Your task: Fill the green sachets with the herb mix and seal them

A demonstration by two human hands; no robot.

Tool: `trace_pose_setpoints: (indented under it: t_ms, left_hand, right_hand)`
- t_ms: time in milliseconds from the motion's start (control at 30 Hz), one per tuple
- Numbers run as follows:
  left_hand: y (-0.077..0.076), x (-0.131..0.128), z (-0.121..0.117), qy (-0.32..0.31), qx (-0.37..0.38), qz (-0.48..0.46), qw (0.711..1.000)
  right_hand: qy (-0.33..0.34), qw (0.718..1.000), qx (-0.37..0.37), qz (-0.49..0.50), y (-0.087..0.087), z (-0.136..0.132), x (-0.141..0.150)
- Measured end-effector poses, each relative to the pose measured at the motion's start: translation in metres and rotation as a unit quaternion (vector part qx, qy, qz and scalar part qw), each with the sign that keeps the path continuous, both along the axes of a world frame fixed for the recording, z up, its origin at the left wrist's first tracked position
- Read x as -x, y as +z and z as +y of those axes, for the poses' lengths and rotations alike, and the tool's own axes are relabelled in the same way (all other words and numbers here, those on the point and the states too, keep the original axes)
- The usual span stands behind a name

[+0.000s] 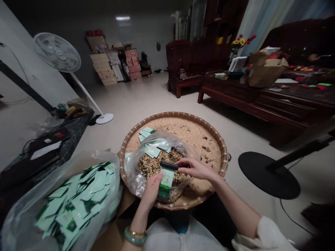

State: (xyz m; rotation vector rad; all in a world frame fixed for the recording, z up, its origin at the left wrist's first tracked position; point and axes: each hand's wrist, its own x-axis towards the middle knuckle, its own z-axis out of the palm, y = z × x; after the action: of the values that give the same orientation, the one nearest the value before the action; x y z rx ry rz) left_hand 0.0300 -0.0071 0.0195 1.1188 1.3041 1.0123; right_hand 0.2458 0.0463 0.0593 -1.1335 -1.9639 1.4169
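My left hand (152, 190) pinches a pale green packet (166, 179) with a dark green lower end. Across the packet's upper end lies a slim black tool (169, 165), which looks like a handheld bag sealer. My right hand (195, 168) grips it from the right. Both hands are over an open clear plastic bag (133, 174) of loose brown and tan dried mix (150, 162). Several flat green packets (152, 151) lie on the bag's far side. The bag sits in a round woven bamboo tray (222, 150), with dark bits scattered on its right half.
At the left, a large clear bag (111, 158) holds a heap of green packets (86, 195). A white fan (104, 118) stands behind it, beside a dark bench (75, 139). On the right are a black round stand base (269, 174) and a dark wooden table (235, 92).
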Motion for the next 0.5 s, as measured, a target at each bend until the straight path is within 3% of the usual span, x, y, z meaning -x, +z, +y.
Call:
trace_pose_setpoints:
  t_ms: [67,233,333,400,500]
  left_hand:
    - [0.000,-0.002,-0.002,0.001,-0.006,0.004,1.000]
    - [0.004,0.002,-0.009,0.015,-0.014,-0.011,1.000]
    - [0.004,0.007,-0.018,0.033,-0.024,-0.023,0.999]
    - [0.004,0.008,-0.024,0.040,-0.029,-0.031,0.998]
    - [0.004,0.008,-0.032,0.042,-0.037,-0.040,0.998]
  right_hand:
    - [0.003,1.000,-0.020,-0.005,0.002,-0.005,0.000]
    - [-0.068,0.997,0.027,-0.002,-0.003,-0.015,-0.017]
    - [-0.102,0.989,-0.067,-0.087,-0.016,-0.018,-0.028]
    - [-0.109,0.965,-0.160,-0.177,-0.026,-0.019,-0.030]
    - [-0.137,0.936,-0.202,-0.253,-0.040,-0.018,-0.024]
